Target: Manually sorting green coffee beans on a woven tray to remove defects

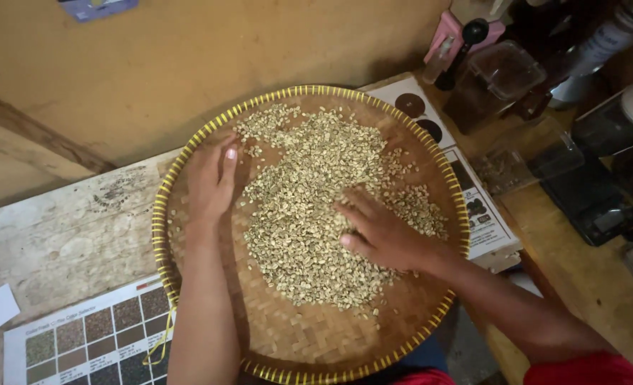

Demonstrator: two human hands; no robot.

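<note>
Against a plain tan wall (209, 64), a worn, pale wooden table (60, 228) carries the work; to the right stands a brown wooden counter (580, 278). Largest item on the table is a round woven tray (295, 342) with a yellow-striped rim, overhanging the near edge. Pale green coffee beans (309, 207) lie spread across its middle and far part, the near part bare.

Left hand (211, 182) rests flat on the tray at the left edge of the beans, fingers together and extended, holding nothing. Right hand (382, 232) lies palm down on the beans at the right, fingers spread and slightly curled; whether any beans are pinched beneath cannot be told.

A white chart of brown and grey sample squares (95, 339) lies under the tray's near-left rim. A second white chart with dark round patches (419, 114) lies under the far-right rim. Beyond it stand a clear lidded box (505, 71) and a pink item (448, 32). A black scale (590, 203) sits on the counter.
</note>
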